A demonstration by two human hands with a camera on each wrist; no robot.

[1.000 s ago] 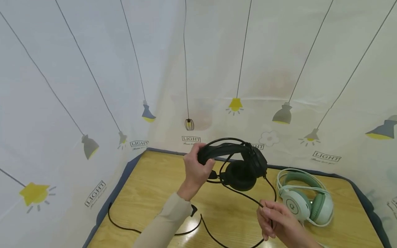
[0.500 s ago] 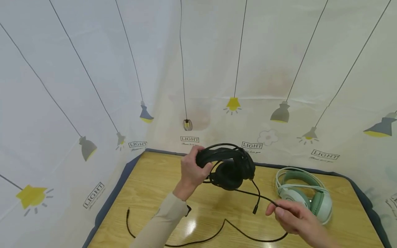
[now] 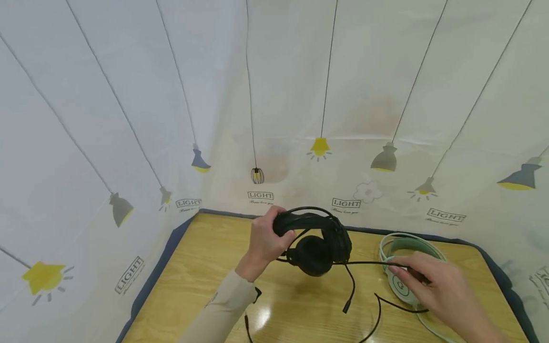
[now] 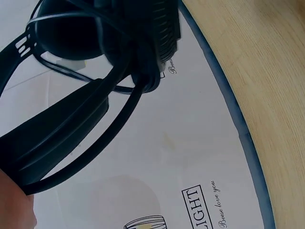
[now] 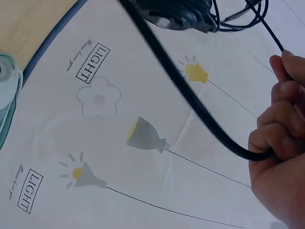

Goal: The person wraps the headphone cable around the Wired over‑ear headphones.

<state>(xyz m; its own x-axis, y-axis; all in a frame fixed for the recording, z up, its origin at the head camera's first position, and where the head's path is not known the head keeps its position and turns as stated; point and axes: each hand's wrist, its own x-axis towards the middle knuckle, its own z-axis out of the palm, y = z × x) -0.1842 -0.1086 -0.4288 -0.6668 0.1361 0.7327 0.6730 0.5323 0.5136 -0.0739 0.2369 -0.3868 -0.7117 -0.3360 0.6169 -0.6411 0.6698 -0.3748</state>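
My left hand (image 3: 267, 240) grips the headband of a black headset (image 3: 315, 257) and holds it above the table. In the left wrist view only part of that hand (image 4: 15, 202) shows beside the headband (image 4: 62, 129). A short microphone (image 3: 350, 295) hangs from one ear cup. On the right, my right hand (image 3: 443, 286) pinches the headset's black cable (image 3: 364, 262), which runs straight across from the ear cups. The right wrist view shows the fingers (image 5: 276, 136) curled round the cable, with a loop (image 5: 190, 95) of it leaving the hand. More cable sags down to the table.
Mint-green and white headphones (image 3: 416, 244) lie at the table's right, partly behind my right hand, with a pale cord (image 3: 431, 329). The wooden table (image 3: 214, 247) meets a printed cloth wall (image 3: 296, 157) at the back. A cable end (image 3: 246, 321) shows near my left sleeve.
My right hand has moved right and slightly up along the cable, pulling it straighter. The trailing cable has shifted right across the table. My left hand still holds the headset, now a little lower.
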